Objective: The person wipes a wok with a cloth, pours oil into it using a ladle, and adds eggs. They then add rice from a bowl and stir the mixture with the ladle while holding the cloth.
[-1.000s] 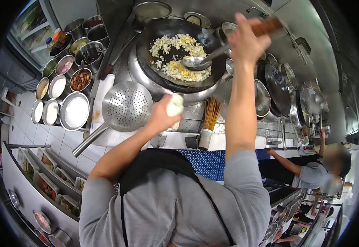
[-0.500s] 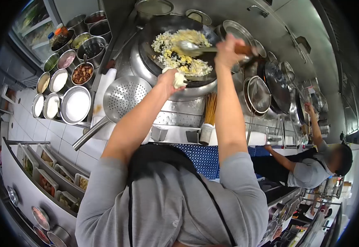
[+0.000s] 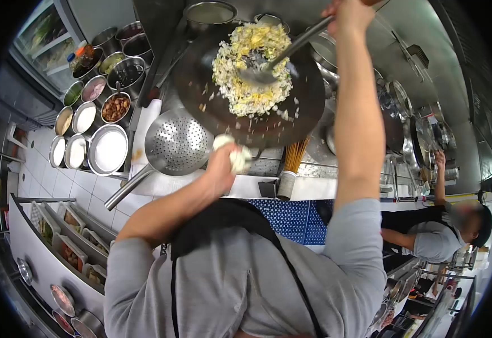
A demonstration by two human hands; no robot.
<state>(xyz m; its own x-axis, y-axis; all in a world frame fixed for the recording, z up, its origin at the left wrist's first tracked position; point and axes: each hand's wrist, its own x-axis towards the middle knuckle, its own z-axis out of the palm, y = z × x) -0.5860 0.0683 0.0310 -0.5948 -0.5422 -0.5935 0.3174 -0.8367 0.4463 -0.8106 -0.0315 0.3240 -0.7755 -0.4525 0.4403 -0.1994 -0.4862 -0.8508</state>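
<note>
My left hand [image 3: 220, 168] is closed around a folded white cloth [image 3: 238, 159] at the near rim of a large dark wok [image 3: 201, 110], gripping the wok through it. The wok is tipped towards me. Inside it lies fried rice [image 3: 251, 101] with yellow egg pieces, spread in a ring, and loose grains dot the near wall. My right hand [image 3: 350, 19] is closed on the handle of a metal ladle [image 3: 302, 42], up at the top edge of the view. The ladle's head rests in the middle of the rice, slightly blurred.
A perforated strainer [image 3: 175, 141] sits left of the wok, its handle pointing towards me. Steel pots of seasonings [image 3: 107, 149] stand further left. A bamboo brush [image 3: 292, 166] lies at the counter's front. To the right, a co-worker [image 3: 435, 225] reaches over another station.
The wok has come towards me and tilted, held by my left hand. My right hand has risen up and right with the ladle. The rice has gathered into a ring.
</note>
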